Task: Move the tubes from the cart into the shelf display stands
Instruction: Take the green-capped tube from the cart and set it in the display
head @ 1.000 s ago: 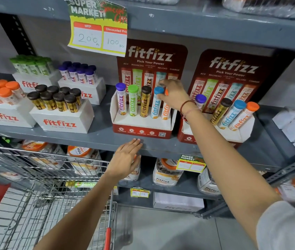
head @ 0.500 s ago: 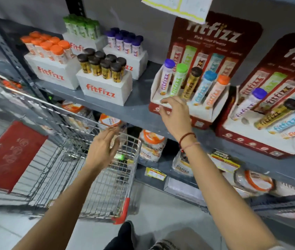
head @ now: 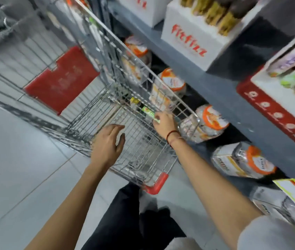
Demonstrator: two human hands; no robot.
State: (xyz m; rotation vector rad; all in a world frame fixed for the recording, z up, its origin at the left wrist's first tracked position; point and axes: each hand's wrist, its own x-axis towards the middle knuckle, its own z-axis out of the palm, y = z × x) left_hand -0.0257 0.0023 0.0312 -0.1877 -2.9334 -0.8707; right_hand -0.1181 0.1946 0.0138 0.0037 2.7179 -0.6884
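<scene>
A green tube (head: 147, 111) lies in the wire cart (head: 143, 159), near its far right side. A yellow-labelled tube (head: 134, 101) lies just beyond it. My right hand (head: 164, 124) is down inside the cart with its fingers curled on the near end of the green tube. My left hand (head: 107, 143) hovers over the cart's left rim, fingers apart and holding nothing. The red-fronted display stand (head: 276, 109) with tubes in it sits on the shelf at the upper right, cut off by the frame edge.
A white Fitfizz box (head: 188, 38) of dark-capped tubes stands on the grey shelf (head: 224, 87). Orange-lidded jars (head: 209, 123) fill the lower shelf beside the cart. The cart's red handle corner (head: 156, 183) is near my legs. A second cart with a red flap (head: 60, 80) stands on the left.
My view has swung down from the shelf to the cart. My right hand left the display stand and dropped into the cart onto the green tube. My left hand lowered to the cart's rim.
</scene>
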